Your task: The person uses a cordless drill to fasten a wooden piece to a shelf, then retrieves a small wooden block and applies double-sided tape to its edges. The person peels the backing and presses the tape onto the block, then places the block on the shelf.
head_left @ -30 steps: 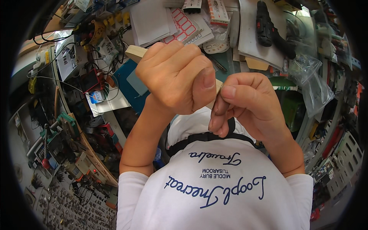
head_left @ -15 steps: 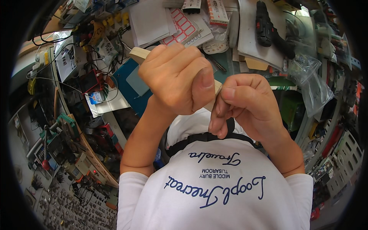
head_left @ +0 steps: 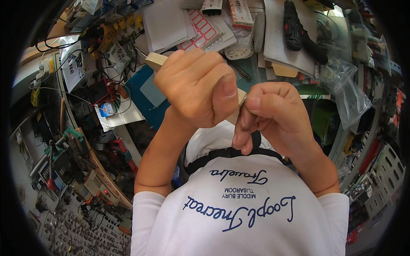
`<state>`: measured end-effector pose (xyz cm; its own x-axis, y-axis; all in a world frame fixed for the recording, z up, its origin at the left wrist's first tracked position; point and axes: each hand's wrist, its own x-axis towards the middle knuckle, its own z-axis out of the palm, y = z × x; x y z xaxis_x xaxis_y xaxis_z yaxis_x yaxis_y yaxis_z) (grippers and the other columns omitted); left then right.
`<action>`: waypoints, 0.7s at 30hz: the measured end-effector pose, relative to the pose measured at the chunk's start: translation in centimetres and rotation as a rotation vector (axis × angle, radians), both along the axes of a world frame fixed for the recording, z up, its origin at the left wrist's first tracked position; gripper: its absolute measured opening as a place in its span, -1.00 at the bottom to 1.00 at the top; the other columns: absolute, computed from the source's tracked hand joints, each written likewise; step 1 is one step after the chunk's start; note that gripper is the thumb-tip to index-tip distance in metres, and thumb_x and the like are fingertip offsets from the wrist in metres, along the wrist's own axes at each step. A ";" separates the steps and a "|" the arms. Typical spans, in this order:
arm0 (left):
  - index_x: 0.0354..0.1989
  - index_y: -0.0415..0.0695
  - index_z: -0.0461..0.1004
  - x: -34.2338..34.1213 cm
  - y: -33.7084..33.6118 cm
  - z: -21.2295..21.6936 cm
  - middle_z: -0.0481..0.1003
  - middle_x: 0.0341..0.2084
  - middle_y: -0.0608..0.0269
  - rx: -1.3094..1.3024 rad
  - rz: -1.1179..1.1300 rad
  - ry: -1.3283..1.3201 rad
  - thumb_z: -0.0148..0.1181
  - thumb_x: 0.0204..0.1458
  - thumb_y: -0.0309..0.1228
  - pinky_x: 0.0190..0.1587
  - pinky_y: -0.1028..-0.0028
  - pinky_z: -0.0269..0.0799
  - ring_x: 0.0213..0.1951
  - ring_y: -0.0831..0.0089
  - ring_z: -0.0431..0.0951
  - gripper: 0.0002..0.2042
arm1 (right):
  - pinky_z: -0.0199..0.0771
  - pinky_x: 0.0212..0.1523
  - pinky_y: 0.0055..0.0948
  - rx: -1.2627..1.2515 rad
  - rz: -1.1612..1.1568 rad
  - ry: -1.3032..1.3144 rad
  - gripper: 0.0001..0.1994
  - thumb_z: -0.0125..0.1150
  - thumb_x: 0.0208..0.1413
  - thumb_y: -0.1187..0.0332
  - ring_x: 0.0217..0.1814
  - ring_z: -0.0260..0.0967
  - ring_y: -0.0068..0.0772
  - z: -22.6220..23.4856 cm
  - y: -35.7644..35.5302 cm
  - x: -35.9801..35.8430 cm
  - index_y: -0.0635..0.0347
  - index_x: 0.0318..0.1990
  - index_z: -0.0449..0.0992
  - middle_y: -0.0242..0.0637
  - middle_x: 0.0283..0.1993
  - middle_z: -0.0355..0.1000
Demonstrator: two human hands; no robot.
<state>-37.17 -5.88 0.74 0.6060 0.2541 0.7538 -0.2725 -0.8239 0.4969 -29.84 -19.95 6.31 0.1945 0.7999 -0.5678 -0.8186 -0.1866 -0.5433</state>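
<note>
1. Pale wooden stick (head_left: pixel 154 60): centre of frame, slanting from upper left down to the right. One squared end pokes out above the left fist; the other end (head_left: pixel 237 112) shows just between the two hands. Middle part hidden inside the fist.
2. Left hand (head_left: pixel 198 87): closed into a tight fist round the stick, knuckles up, thumb pressed down along the right side of the fist.
3. Right hand (head_left: pixel 271 117): just right of centre, touching the left hand. Thumb and forefinger pinched together at the lower end of the stick; remaining fingers curled under. Whether anything small sits in the pinch: cannot tell.
4. Both forearms rising from the lower edge, over a white shirt with dark blue lettering (head_left: pixel 239 205) and a black strap (head_left: pixel 230 152) across it.
5. Behind the hands, top centre: sheet of red-edged labels (head_left: pixel 205 30) and white papers (head_left: pixel 164 23) on a cluttered bench.
6. Upper right: black power drill (head_left: pixel 294 25) lying on paper, clear plastic bags (head_left: pixel 346 85) just right of it.
7. Left of the fist: blue-green board (head_left: pixel 143 96), with a tangle of wires and small red and yellow parts (head_left: pixel 102 42) further to the upper left.
8. Lower left: shelf edge with tools and trays of small dark parts (head_left: pixel 77 222).
</note>
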 end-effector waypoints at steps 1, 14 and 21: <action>-0.77 -0.10 0.26 0.0 0.0 0.0 0.24 -0.80 0.36 -0.005 0.000 0.002 -0.02 -0.17 -0.45 -0.68 0.47 -0.11 -0.78 0.43 0.13 -0.82 | 0.44 -0.67 -0.46 -0.009 0.002 -0.009 -0.73 -0.05 0.10 0.37 -0.65 0.43 -0.27 0.1 0.0 0.0 0.37 -0.56 0.39 0.00 -0.61 0.43; -0.77 -0.11 0.26 -0.1 -0.3 0.3 0.22 -0.80 0.34 -0.016 0.000 -0.021 -0.04 -0.14 -0.45 -0.68 0.45 -0.11 -0.78 0.42 0.12 -0.80 | 0.46 -0.68 -0.44 0.014 0.010 0.015 -0.72 -0.06 0.11 0.37 -0.63 0.44 -0.23 0.3 -0.2 -0.1 0.38 -0.57 0.38 0.01 -0.61 0.42; -0.77 -0.13 0.27 -0.1 -0.4 0.1 0.22 -0.80 0.32 -0.039 0.000 -0.025 -0.04 -0.11 -0.44 -0.68 0.45 -0.10 -0.78 0.41 0.13 -0.78 | 0.47 -0.68 -0.44 -0.009 -0.019 -0.010 -0.71 -0.07 0.11 0.37 -0.65 0.44 -0.24 0.6 0.0 -0.4 0.37 -0.58 0.39 0.01 -0.61 0.42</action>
